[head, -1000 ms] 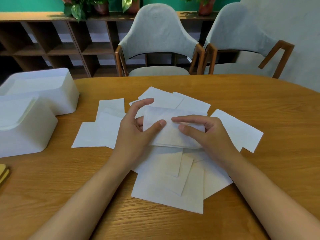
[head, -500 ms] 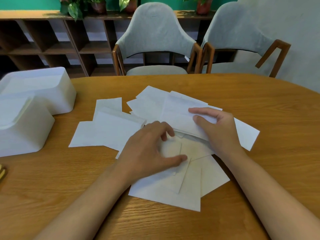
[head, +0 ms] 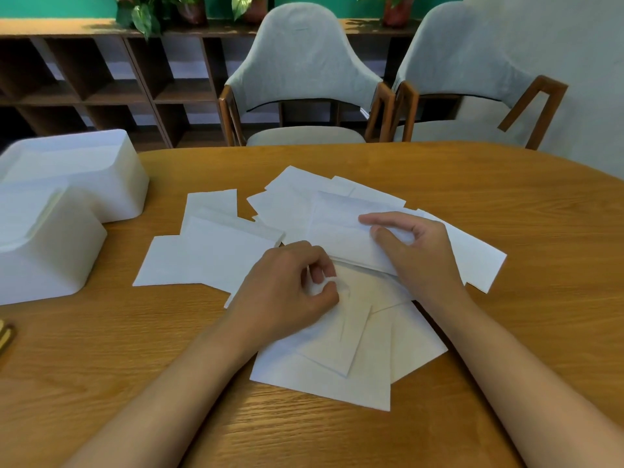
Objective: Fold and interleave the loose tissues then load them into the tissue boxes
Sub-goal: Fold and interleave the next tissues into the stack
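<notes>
Several loose white tissues lie spread over the middle of the wooden table. My left hand rests on the near tissues, its fingers curled and pinching up a corner of one tissue. My right hand holds a folded stack of tissues just beyond, thumb on top and fingers curled over its right end. More flat tissues lie to the left. Two white tissue boxes stand at the left: the near tissue box holds a stack of tissues, the far tissue box sits behind it.
Two grey upholstered chairs with wooden arms stand at the table's far side. A dark shelf unit with potted plants on top runs along the back wall. A small yellowish object lies at the left edge.
My left hand let go of the folded stack and moved down onto the near tissues, pinching one. My right hand carried the stack a little to the right and away.
</notes>
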Action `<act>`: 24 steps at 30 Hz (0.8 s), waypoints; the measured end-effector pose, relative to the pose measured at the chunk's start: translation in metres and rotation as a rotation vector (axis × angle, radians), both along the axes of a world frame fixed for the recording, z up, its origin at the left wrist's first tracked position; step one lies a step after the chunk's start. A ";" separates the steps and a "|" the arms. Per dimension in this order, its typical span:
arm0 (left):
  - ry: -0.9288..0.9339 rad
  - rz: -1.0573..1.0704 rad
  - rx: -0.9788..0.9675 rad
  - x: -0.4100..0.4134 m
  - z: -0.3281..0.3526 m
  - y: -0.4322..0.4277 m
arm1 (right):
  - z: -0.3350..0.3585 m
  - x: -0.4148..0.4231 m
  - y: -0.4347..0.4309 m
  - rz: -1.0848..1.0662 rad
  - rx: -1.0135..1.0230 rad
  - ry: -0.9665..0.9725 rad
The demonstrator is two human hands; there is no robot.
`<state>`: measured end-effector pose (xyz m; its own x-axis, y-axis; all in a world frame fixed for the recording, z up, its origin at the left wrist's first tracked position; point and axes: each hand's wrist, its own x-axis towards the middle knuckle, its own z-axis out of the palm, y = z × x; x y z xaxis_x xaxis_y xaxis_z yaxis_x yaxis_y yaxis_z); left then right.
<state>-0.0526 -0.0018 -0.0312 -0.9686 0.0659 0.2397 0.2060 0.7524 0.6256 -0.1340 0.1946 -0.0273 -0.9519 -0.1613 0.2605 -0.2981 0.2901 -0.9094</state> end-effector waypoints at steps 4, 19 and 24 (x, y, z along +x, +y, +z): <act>0.064 0.003 0.098 0.000 0.002 0.000 | 0.000 0.000 0.000 0.024 0.037 0.009; 0.175 0.001 0.323 -0.001 0.013 -0.003 | 0.005 0.014 -0.007 0.203 0.038 0.024; 0.049 0.106 0.318 -0.009 0.016 -0.020 | 0.009 0.009 -0.002 0.165 -0.064 -0.023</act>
